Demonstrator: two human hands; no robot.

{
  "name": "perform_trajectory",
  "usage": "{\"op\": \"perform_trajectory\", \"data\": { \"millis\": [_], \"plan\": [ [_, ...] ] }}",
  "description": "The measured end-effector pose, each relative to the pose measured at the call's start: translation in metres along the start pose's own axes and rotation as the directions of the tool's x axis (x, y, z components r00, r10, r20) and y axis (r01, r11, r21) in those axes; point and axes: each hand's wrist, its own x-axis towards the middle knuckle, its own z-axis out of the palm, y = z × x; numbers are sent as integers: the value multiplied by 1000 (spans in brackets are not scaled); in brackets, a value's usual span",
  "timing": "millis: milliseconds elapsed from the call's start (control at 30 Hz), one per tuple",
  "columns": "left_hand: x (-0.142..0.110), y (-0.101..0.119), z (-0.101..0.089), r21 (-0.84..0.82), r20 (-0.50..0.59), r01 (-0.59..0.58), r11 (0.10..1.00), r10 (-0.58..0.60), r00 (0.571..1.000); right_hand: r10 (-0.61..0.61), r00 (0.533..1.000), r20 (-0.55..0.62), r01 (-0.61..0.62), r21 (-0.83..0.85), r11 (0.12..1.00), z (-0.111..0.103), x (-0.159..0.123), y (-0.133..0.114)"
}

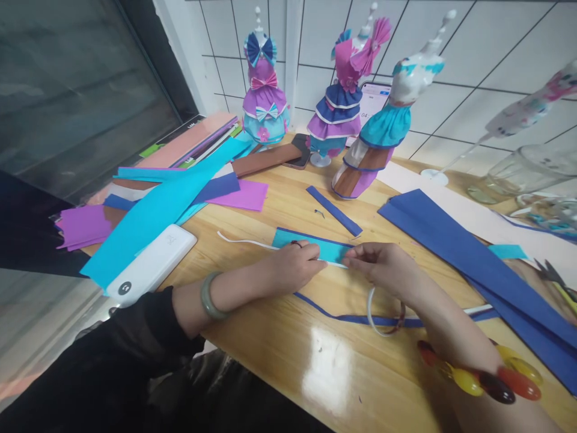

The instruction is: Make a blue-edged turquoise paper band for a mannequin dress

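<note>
A short turquoise crepe-paper strip with a dark blue upper edge lies on the wooden table in front of me. White trim runs along its lower edge, its loose tail trailing left. My left hand, fingers curled, presses the strip and trim down. At the strip's right end my right hand pinches the edge between thumb and fingers. A narrow dark blue strip lies just beyond, with a small dark scrap beside it. Nearer to me, a long thin dark blue band curves across the table under my right wrist.
Behind stand dress forms in paper dresses: one with bows, one with tiered ruffles, one in turquoise. Folded coloured paper and a white power bank lie left. Blue paper, scissors and a glass jar are right.
</note>
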Motion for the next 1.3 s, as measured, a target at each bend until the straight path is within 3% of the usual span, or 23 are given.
{"op": "perform_trajectory", "data": {
  "millis": [167,367,667,1167,1300],
  "plan": [
    [-1,-1,0,20,-32,-4,1000,5,999,25,996,86,-22,-37,999,-16,-9,5],
    [-2,-1,2,15,-58,-10,1000,11,998,-6,985,174,17,-63,998,-13,-22,13],
    [-1,-2,1,11,-46,2,1000,-2,999,21,997,76,-15,-74,997,-18,-36,25],
    [-1,-3,2,-24,-55,-7,1000,6,998,34,998,61,-37,48,998,-24,-44,26],
    [1,-2,-3,-44,-35,-4,999,2,999,30,1000,4,-29,-76,997,-26,-44,33]
  ]
}}
